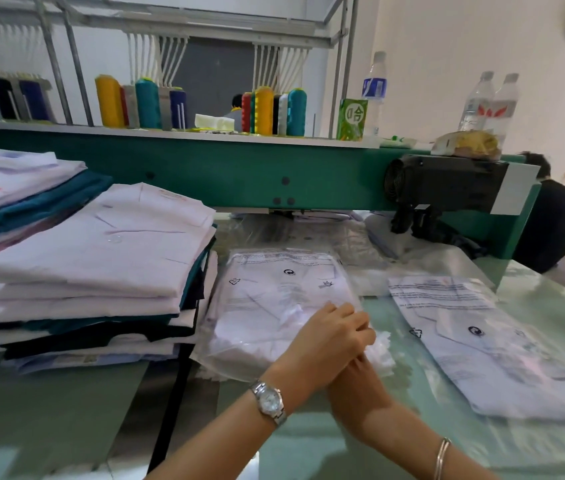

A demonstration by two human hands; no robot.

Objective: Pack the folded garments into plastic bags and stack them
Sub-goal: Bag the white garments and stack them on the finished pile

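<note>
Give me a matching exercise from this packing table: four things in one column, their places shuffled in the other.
Things
1. folded garment stack
2. green carton
3. wristwatch
4. bracelet

Places
A. on the right wrist
B. on the left side of the table
C. on the shelf beside a water bottle
D. on the left wrist

Pairs: 1-B, 2-C, 3-D, 4-A
</note>
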